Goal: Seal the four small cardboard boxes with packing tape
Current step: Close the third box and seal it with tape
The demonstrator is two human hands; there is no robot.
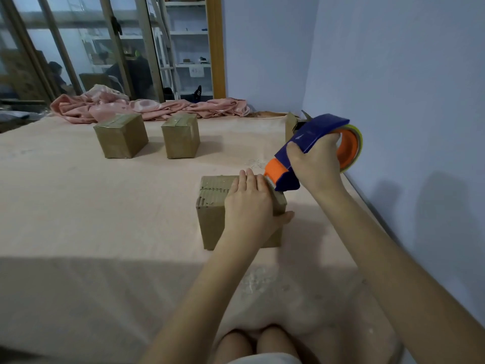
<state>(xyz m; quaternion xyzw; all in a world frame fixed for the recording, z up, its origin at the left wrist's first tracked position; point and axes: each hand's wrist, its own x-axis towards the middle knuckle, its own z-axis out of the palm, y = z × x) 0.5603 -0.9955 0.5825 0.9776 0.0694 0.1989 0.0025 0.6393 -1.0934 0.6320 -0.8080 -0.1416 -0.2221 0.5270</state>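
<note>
On the pink tabletop [105,219] the near cardboard box [212,222] sits straight ahead of the person, with two taped boxes [120,135] well behind. The left hand [249,206] lies flat on its top, fingers straight, thumb over the right edge. The right hand [315,166] grips the tape dispenser [304,143], whose nose touches the box's far right corner, so the run likely comes back toward the body.

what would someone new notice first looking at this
The blue and orange tape dispenser stands out at right of centre, gripped by the right hand, its orange nose at the far top edge of the near cardboard box. The left hand lies flat on that box's top, thumb down its right side. Further back, two taped boxes sit side by side before a crumpled pink cloth.
</note>
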